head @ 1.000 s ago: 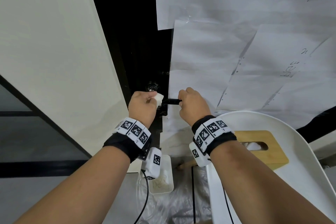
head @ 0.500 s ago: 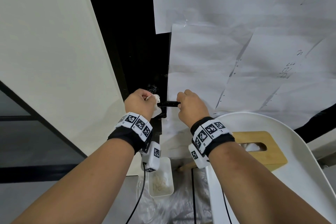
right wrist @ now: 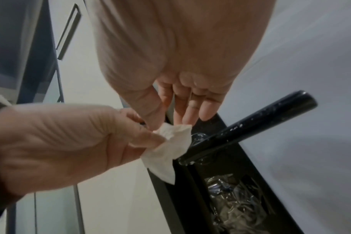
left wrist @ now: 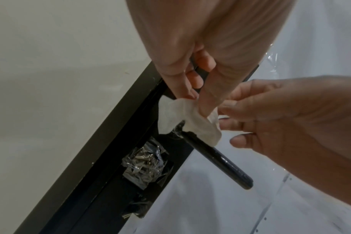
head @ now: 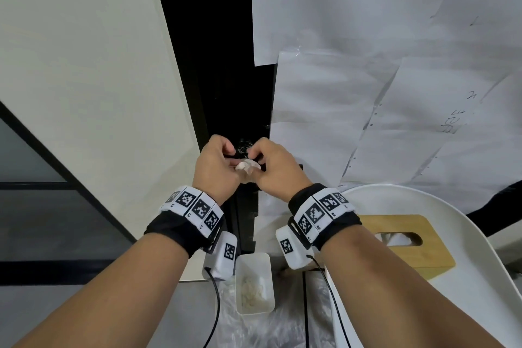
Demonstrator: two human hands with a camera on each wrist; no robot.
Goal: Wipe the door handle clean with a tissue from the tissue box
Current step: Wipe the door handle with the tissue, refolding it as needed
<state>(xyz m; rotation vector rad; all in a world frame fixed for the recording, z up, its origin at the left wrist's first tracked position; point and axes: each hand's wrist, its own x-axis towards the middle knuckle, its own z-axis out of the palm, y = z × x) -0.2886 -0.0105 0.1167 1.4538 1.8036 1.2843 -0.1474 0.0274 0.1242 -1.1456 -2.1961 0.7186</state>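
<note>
A crumpled white tissue [head: 248,167] sits between my two hands, just above the root of the black bar-shaped door handle [left wrist: 220,159]. My left hand [head: 231,161] pinches one side of the tissue [left wrist: 176,114] with thumb and fingers. From the right, my right hand [head: 255,159] pinches its other edge with thumb and index finger. In the right wrist view the tissue [right wrist: 168,148] hangs beside the handle [right wrist: 260,120], whose bar is bare and dotted with specks. In the head view my hands hide most of the handle. The wooden tissue box [head: 406,246] lies at the lower right.
The tissue box rests on a white curved seat [head: 480,305]. A small white bin [head: 254,311] with used tissues stands on the floor below my wrists. Taped paper sheets [head: 367,93] cover the door; a cream wall [head: 84,65] is on the left. Clear film wraps the lock plate [left wrist: 144,166].
My right hand has let go of the handle's bar and moved left to the tissue. Both hands now hold the tissue together at the handle's root.
</note>
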